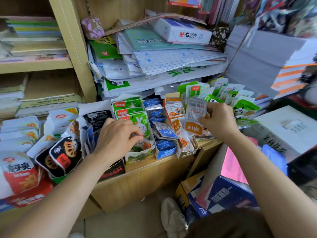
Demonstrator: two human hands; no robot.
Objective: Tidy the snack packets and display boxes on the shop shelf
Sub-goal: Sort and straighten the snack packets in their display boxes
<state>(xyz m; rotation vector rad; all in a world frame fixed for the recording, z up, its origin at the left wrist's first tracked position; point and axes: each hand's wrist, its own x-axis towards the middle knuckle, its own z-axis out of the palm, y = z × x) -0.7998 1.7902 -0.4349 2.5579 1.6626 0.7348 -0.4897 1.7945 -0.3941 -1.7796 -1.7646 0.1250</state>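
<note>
At the left end of the shelf [154, 167] we see red and white packets [18, 170] lying in a loose heap. Just beside them, black packets [60, 155] lean over the front edge. Our left hand [118, 136] reaches in next, palm down, its fingers bent and their tips pushed in among the green packets [133, 115]. These stand upright in a crumpled green box [140, 154] near the front edge. Thumb and forefinger lie close together, but we cannot tell whether they have hold of a packet. Touching that box on its right is a blue box [165, 149] with blue packets [164, 131] tilted every way inside it. Beside that, orange packets [175, 114] stand in a row running back from the front edge. Our right hand [217, 121] is raised over them, fingers curled, pinching a silver packet [195, 109] by its right side, barcode toward us. Behind this hand, toward the right end of the shelf, panda packets [243, 109] stand in a loose fan. Above the back edge rests a sagging pile of papers [163, 60] with a white box [183, 30] on top.
</note>
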